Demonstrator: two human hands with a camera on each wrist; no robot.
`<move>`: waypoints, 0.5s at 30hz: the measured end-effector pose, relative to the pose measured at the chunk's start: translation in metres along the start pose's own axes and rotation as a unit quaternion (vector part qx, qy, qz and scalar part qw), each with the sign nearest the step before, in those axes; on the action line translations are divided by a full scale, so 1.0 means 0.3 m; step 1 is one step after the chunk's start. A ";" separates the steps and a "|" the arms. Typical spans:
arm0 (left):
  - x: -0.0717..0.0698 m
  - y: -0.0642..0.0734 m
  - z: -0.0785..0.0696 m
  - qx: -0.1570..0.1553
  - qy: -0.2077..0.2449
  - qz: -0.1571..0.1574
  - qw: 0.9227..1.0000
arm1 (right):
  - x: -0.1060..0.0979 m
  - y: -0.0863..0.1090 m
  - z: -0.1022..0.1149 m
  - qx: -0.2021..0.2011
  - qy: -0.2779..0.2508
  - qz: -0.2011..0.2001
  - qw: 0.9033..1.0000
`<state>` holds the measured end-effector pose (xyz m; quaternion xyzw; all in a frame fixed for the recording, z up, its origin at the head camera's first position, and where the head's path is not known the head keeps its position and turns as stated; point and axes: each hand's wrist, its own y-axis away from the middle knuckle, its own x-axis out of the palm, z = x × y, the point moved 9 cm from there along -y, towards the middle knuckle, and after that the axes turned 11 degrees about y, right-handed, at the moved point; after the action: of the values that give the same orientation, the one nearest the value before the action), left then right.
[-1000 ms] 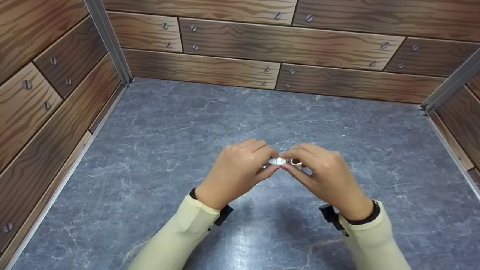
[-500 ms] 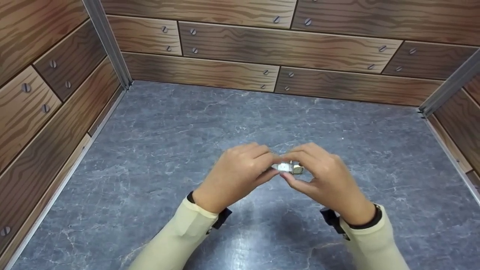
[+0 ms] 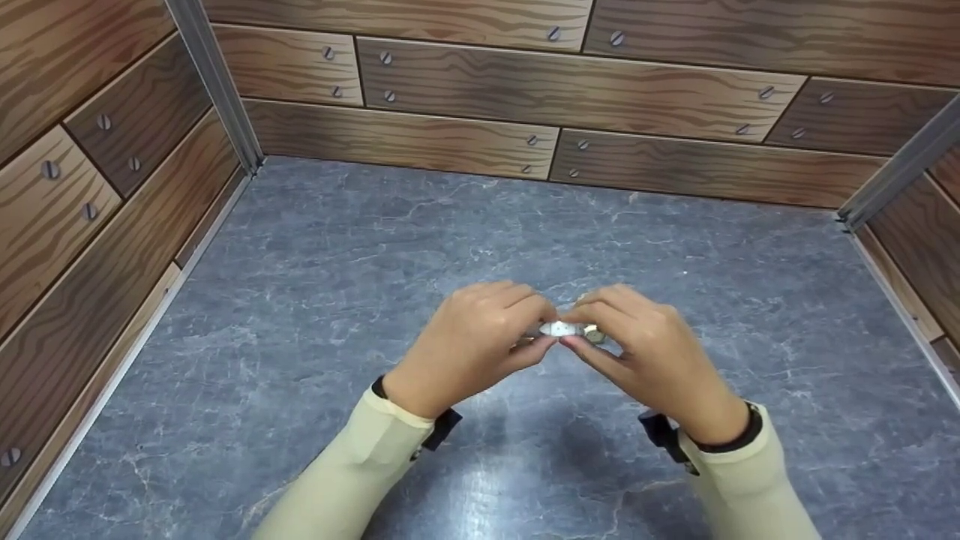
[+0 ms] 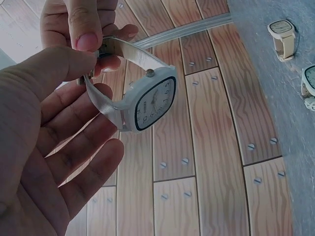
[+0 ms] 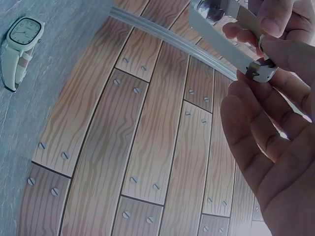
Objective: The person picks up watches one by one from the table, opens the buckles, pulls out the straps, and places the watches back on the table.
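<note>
A white wristwatch with a squarish case and pale strap hangs in a loop from the fingers of both hands, raised in front of the body. My left hand pinches one strap end between thumb and fingers. My right hand pinches the strap from the other side, with its fingertips meeting the left's. In the right wrist view the strap end shows by the right thumb and fingers, where a small dark metal part is visible. The fingertips partly cover the join of the strap.
A second watch with a beige strap stands on the grey marbled surface, and another white watch is cut off by the frame edge. The right wrist view also shows a white watch. Wood-print walls enclose the surface.
Both hands stay together at the strap. The watch tipped to show more of its strap half a second ago, then turned partly back; the hands dipped and rose slightly.
</note>
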<state>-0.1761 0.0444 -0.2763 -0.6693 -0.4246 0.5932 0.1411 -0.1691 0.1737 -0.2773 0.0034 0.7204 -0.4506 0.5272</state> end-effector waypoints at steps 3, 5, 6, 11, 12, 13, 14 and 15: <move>-0.012 0.001 0.006 -0.005 0.002 -0.002 1.000 | -0.006 -0.002 -0.003 0.000 -0.002 -0.006 1.000; -0.020 0.001 0.006 -0.006 0.002 -0.004 1.000 | -0.013 -0.005 -0.004 -0.002 -0.004 -0.016 1.000; -0.023 0.001 0.005 -0.004 0.001 -0.004 1.000 | -0.017 -0.006 -0.003 -0.003 -0.006 -0.019 1.000; -0.016 0.002 -0.010 0.008 -0.015 0.008 1.000 | -0.022 -0.009 0.000 0.005 -0.018 -0.018 1.000; -0.013 0.002 -0.013 0.010 -0.019 0.011 1.000 | -0.023 -0.008 0.003 0.004 -0.017 -0.017 1.000; -0.010 0.001 -0.016 0.012 -0.024 0.014 1.000 | -0.024 -0.008 0.007 -0.001 -0.015 -0.017 1.000; -0.006 0.000 -0.019 0.015 -0.027 0.016 0.999 | -0.026 -0.008 0.012 -0.009 -0.010 -0.021 1.000; -0.003 -0.001 -0.023 0.018 -0.029 0.017 0.999 | -0.027 -0.008 0.017 -0.016 -0.005 -0.024 1.000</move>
<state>-0.1697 0.0460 -0.2737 -0.6561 -0.4063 0.6223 0.1308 -0.1628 0.1728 -0.2698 -0.0244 0.7246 -0.4513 0.5203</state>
